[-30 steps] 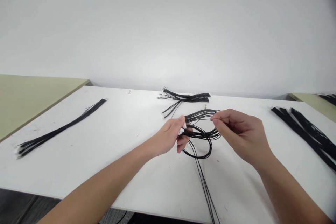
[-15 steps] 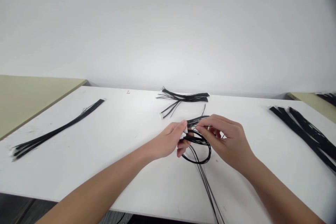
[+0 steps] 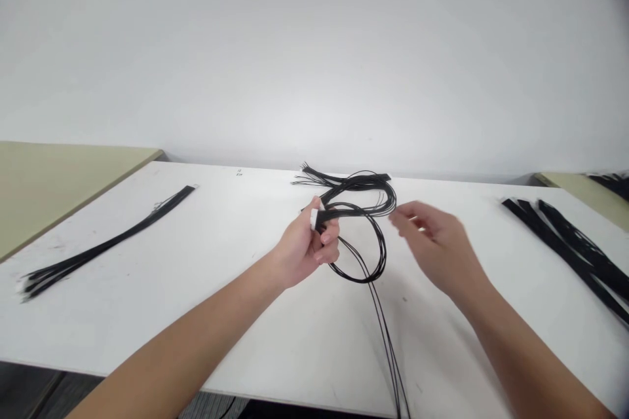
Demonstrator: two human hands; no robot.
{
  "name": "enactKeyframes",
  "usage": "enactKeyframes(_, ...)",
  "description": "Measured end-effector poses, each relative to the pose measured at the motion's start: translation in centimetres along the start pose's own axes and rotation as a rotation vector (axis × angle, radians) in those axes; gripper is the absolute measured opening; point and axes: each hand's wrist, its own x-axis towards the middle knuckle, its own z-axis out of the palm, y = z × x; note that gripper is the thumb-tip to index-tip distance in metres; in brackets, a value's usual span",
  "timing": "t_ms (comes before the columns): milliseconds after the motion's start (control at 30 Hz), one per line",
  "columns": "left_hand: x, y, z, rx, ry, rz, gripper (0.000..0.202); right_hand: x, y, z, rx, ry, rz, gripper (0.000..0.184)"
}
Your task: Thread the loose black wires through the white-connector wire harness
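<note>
A black wire harness (image 3: pixel 354 212) with a white connector (image 3: pixel 313 218) at its end is held in my left hand (image 3: pixel 307 245), whose fingers are curled around it below the connector. The wires arc out to the right in loops, and a few thin strands trail down across the table's front edge. At the right end of the upper loop, my right hand (image 3: pixel 435 245) has thumb and forefinger pinched together on a thin black wire. The exact contact there is partly blurred.
The white table (image 3: pixel 236 327) stands against a pale wall (image 3: pixel 314 65). Behind the held loops lies a wire bundle (image 3: pixel 319 177). Another wire bundle (image 3: pixel 113 239) lies at left, and several black bundles (image 3: pixel 555 245) at right. A yellowish tabletop (image 3: pixel 59 183) adjoins on the left.
My left hand has moved left and slightly up, turning the connector into view. My right hand has shifted right, away from the left hand, and the wire loops are spread wider.
</note>
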Motion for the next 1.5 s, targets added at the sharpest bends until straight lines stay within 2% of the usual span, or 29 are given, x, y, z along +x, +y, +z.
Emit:
enactKeyframes(67,0.0,0.0,0.1,-0.036,0.007,0.004,0.048,-0.2,0.1,0.7,-0.038,-0.215,0.029,0.021)
enactKeyframes(133,0.0,-0.2,0.1,-0.035,0.017,0.005,0.050,-0.7,-0.1,1.7,0.032,-0.322,-0.006,0.020)
enactKeyframes(167,0.0,-0.3,0.1,-0.020,0.020,0.000,0.052,-1.0,-0.3,2.2,0.073,-0.334,-0.021,0.020)
enactKeyframes(300,0.1,-0.5,-0.2,0.068,0.009,-0.044,0.061,-2.0,-0.6,3.4,0.147,-0.261,-0.104,0.016)
enactKeyframes(533,0.3,-0.6,-0.5,0.078,0.039,-0.062,0.063,-2.1,-0.4,3.6,0.145,-0.171,-0.142,0.012)
enactKeyframes(833,0.2,-0.7,-0.1,0.137,0.052,-0.085,0.067,-2.2,-1.0,3.5,0.141,-0.295,0.017,0.022)
enactKeyframes(1033,0.2,-0.7,0.4,0.045,0.125,-0.058,0.053,-2.4,-0.6,3.8,0.081,-0.191,-0.100,0.020)
enactKeyframes(1133,0.3,-0.8,0.2,0.055,0.125,-0.071,0.056,-2.4,-0.7,3.6,0.093,-0.221,-0.086,0.021)
enactKeyframes(1333,0.4,-0.8,-0.2,0.060,0.121,-0.071,0.062,-2.3,-1.2,2.5,0.365,-0.423,-0.073,0.016)
enactKeyframes(1400,0.4,-0.8,0.1,0.030,0.145,-0.078,0.059,-2.1,-1.1,2.1,0.540,-0.434,-0.043,0.015)
enactKeyframes(1500,0.4,-0.7,0.5,0.028,0.187,-0.080,0.056,-1.8,-0.8,1.5,0.789,-0.370,-0.021,0.012)
